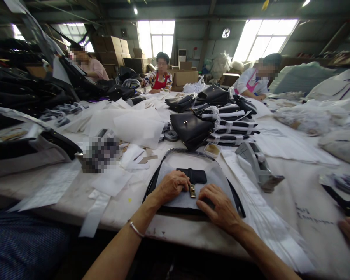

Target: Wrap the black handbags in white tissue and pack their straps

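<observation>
black handbag [177, 210] lies flat on the white-covered table [160, 229] at the near edge, right in front of the worker. pale sheet [173, 200] over its front, black strap tab [198, 176] and gold clasp [192, 191] on top of the sheet. left hand [172, 186]: fingers curled, tips just left of the clasp by the tab; can't tell from here if it's pinching anything. right hand [217, 202]: half open, fingers loosely bent, thumb apart, resting over the sheet right of the clasp, no grip visible. tape dispenser [258, 167] to the right, past some long white strips [251, 206]. small tub [212, 149] just beyond the bag, stacked black bags [191, 130] behind that.
</observation>
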{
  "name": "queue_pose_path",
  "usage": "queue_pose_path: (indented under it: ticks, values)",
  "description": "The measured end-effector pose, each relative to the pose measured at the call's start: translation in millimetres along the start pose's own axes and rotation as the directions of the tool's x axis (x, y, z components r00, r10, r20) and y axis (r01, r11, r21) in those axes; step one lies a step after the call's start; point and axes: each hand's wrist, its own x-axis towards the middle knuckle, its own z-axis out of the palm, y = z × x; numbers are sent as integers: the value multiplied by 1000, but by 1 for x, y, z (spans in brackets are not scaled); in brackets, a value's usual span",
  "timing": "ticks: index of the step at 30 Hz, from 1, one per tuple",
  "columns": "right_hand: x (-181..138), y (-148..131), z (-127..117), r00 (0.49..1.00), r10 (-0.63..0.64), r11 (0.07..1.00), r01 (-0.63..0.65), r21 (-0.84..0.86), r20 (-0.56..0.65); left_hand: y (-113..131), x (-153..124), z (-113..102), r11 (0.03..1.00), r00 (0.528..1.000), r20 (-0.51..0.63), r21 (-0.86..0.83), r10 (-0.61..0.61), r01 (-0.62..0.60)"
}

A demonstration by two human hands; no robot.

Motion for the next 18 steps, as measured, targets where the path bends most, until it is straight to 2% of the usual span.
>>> queue_pose_path:
  ticks: [6,12,15,18]
  values:
    - [-1,2,4,1000,-5,1000,5,-9,-29,7,2,-4,995,999,15,91,-38,36]
    - [2,-2,1,1000,-6,1000,5,-12,-12,9,11,-14,993,987,161,120,-17,-3]
    - [2,-1,-1,1000,-10,1000,10,-1,-25,24,12,-28,986,970,241,168,-24,-17]
    - [1,2,1,998,-31,999,32,9,-48,53,2,-35,942,966,248,335,-70,-18]
